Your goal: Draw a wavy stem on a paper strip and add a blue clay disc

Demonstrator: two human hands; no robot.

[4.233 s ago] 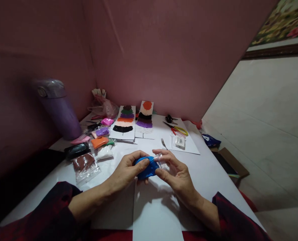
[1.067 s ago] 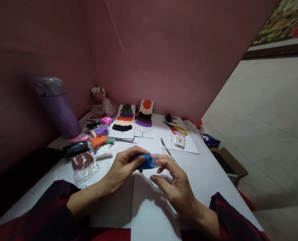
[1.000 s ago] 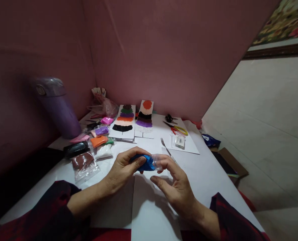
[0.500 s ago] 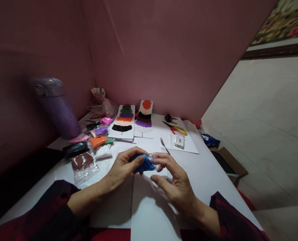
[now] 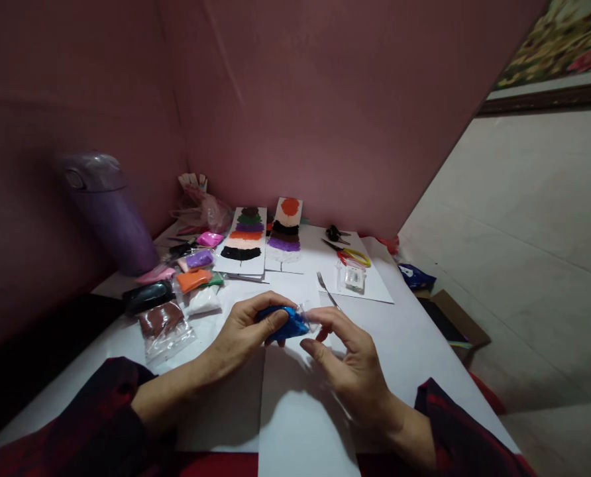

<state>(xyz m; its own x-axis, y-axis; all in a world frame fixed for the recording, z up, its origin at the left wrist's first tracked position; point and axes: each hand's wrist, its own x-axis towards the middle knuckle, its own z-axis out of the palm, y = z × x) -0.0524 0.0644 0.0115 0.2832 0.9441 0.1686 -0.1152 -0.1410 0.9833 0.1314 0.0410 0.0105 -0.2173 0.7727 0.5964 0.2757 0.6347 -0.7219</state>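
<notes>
Centre: left hand (image 5: 240, 334) grips blue clay packet (image 5: 281, 323); right hand (image 5: 352, 371), looser before, now pinches its clear end.

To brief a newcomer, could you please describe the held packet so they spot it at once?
On the white table by the pink walls, look where the left hand and right hand meet. The left grips a clear packet of blue clay, the right touching its end; the brown packet and orange packet to its left lie untouched.
</notes>
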